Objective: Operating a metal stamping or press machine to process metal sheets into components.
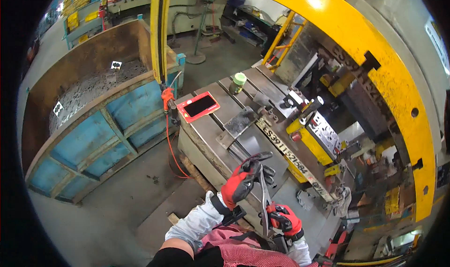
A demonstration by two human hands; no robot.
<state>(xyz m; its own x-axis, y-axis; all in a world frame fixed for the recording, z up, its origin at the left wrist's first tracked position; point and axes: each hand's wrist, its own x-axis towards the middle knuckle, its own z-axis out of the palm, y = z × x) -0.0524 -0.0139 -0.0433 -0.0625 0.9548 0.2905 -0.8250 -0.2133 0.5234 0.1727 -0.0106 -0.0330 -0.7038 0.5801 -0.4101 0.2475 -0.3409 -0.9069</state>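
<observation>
Support the long grey metal strip point(265, 194) at both ends: right red-and-black gloved hand point(285, 219) grasps the lower part; left red-and-black gloved hand point(242, 182) extends fingers, grip unclear.

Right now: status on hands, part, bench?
Right hand gripping thin metal part. Left hand at its upper end, contact unclear. Red-framed dark panel and green-lidded jar on bench beyond.
</observation>
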